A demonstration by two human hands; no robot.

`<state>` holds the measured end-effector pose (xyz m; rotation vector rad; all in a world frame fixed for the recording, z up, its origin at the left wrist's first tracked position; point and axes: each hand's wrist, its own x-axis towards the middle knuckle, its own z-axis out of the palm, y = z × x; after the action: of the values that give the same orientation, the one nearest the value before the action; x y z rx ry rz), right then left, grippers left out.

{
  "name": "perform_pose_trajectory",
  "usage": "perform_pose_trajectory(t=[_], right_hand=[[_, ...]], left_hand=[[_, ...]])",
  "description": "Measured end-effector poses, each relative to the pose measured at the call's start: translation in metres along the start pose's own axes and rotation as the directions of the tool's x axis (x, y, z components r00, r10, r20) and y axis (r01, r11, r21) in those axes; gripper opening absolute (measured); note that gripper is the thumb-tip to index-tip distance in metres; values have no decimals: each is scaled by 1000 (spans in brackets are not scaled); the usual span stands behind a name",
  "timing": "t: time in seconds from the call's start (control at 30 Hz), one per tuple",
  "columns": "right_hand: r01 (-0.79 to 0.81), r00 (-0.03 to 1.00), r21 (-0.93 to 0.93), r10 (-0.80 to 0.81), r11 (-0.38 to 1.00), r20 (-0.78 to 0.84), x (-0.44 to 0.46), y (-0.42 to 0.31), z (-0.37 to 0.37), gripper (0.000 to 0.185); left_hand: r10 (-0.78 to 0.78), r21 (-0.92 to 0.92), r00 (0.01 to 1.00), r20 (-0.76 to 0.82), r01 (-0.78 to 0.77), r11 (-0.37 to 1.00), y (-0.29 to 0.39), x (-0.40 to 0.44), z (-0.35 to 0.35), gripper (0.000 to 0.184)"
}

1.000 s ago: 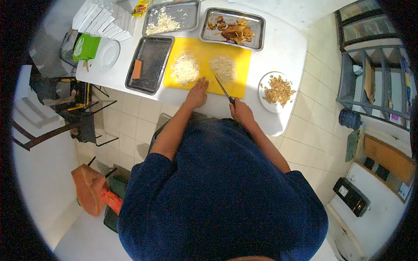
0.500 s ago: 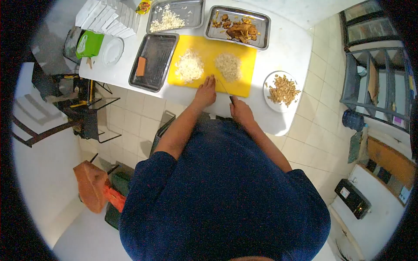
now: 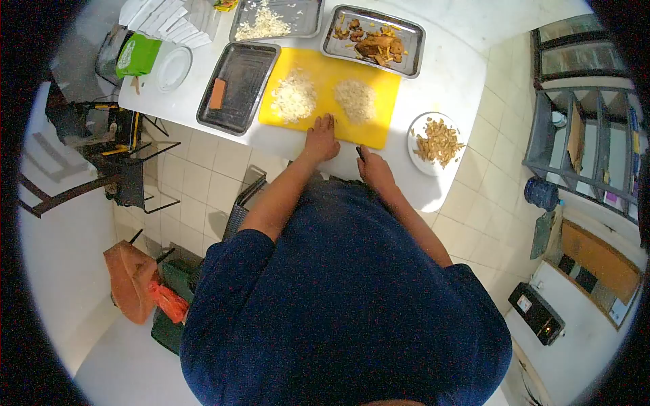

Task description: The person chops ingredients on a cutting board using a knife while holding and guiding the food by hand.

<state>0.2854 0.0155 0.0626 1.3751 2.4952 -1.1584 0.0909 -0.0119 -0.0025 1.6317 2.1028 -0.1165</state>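
Note:
A yellow cutting board (image 3: pixel 326 125) lies on the white table, with two heaps of finely chopped pale food on it, a left heap (image 3: pixel 294 97) and a right heap (image 3: pixel 355 101). At the board's near edge rests my left hand (image 3: pixel 321 140), its fingers stretched out below the left heap. My right hand (image 3: pixel 376 170) is closed round the dark handle of a knife (image 3: pixel 360 153) at the same edge, farther right. The knife's blade points up over the board and is hard to make out. To the right stands a white plate (image 3: pixel 414 155) of brown chopped pieces.
Left of the board is a dark tray (image 3: pixel 238 101) holding an orange-brown block (image 3: pixel 217 93). Beyond it, one tray (image 3: pixel 315 27) holds pale shreds and another tray (image 3: pixel 416 51) brown pieces. A white lid-like plate (image 3: pixel 175 69) and a green pack (image 3: pixel 139 55) sit at far left.
The view has shifted slightly. Both hands stay at the board's near edge, the right still on the knife. The two heaps look the same.

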Motion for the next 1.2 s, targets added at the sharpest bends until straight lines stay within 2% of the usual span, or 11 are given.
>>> perform_pose_trajectory(t=[0.13,0.33,0.43,0.53,0.63,0.93,1.03,1.2], right_hand=[[9,1000,-30,-8,1000,29,2,-2,0,39],[-56,996,-93,62,994,63,9,-13,-1,42],[2,1000,-105,-3,994,-8,13,-10,2,42],[-40,997,-134,48,990,60,13,-16,-6,43],[21,999,-92,-25,996,-39,16,-7,6,42],[-2,1000,-84,4,996,19,25,-15,-2,34],[-25,999,-98,28,995,33,27,-20,-6,33],[-42,997,-171,52,984,54,34,-38,-17,28]], left_hand=[[21,21,1000,11,-21,1000,-1,0,-2,84],[64,49,998,-12,-63,997,-5,-2,-2,85],[62,40,997,38,-64,997,-5,1,-7,85],[42,24,997,60,-43,999,-5,0,-9,86],[57,42,995,83,-61,997,-5,2,-11,87],[113,11,989,97,-114,993,-15,-2,-17,87],[147,-57,989,-26,-148,987,-22,-4,-2,84],[150,-137,982,-112,-165,977,-29,-1,11,77]])
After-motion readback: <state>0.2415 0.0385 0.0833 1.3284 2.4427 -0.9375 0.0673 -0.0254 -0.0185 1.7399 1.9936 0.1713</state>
